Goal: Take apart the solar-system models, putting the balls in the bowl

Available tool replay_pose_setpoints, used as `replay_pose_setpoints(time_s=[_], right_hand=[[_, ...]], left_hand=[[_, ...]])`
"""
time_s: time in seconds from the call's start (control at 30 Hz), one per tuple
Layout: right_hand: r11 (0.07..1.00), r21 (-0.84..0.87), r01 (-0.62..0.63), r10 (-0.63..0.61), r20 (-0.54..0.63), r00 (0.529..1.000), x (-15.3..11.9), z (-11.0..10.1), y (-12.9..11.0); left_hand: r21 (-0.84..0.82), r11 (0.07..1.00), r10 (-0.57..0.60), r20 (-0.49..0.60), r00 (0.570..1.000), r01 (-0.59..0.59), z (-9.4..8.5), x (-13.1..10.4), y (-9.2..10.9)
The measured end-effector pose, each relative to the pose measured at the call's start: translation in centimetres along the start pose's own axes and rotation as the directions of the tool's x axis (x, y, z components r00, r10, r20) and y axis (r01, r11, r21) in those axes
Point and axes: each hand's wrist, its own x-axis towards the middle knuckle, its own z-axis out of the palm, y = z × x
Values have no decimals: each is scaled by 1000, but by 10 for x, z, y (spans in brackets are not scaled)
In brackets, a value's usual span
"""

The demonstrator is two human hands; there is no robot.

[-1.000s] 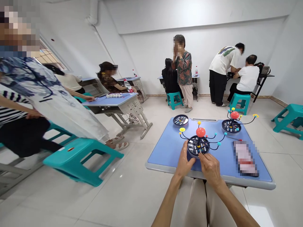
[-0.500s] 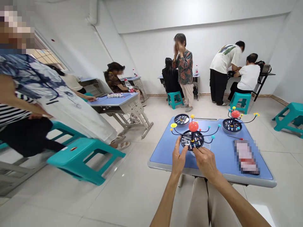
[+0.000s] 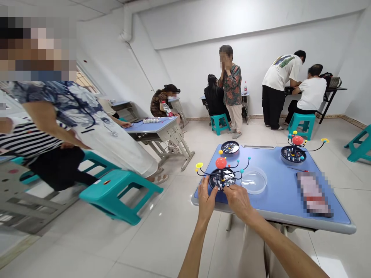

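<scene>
Near the front left of the blue desk is a solar system model (image 3: 222, 178), with a red ball, small coloured balls on curved arms and a round black base. My left hand (image 3: 206, 197) grips the base's left rim with thumb and fingers. At its near right edge, my right hand (image 3: 239, 200) holds the base with bent fingers, their tips partly hidden. A clear round plastic dish (image 3: 254, 180) lies just right of the model. Behind it, a round black base (image 3: 230, 148) carries no arms. A second solar system model (image 3: 293, 153) stands at the back right.
A thin screwdriver (image 3: 299, 170) and a blurred-out phone (image 3: 314, 195) lie on the desk's right (image 3: 278, 197). A teal stool (image 3: 116, 189) and a standing person (image 3: 95, 127) are at the left. Other people sit or stand at desks further back.
The held model has moved left across the desk with both hands, uncovering the clear dish. My view has turned slightly left.
</scene>
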Motion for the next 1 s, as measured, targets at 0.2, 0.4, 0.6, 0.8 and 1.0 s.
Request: replay_pose_setpoints(time_s=[0.2, 0.4, 0.6, 0.8, 1.0], right_hand=[[998, -47, -43, 50, 160, 986, -2, 4, 3], [993, -89, -79, 96, 213, 972, -4, 10, 3], [976, -183, -116, 133, 88, 987, -26, -12, 12], [911, -388, -141, 142, -27, 990, -50, -48, 58], [928, -363, -84, 78, -32, 996, -72, -64, 86]], left_hand=[[258, 965, 14, 87, 996, -36, 5, -4, -10], [444, 888, 73, 132, 989, -124, 10, -7, -14], [539, 824, 113, 142, 983, -173, 11, -6, -16], [618, 744, 162, 202, 966, -254, 14, -9, -13], [666, 689, 189, 214, 958, -285, 30, -9, -7]])
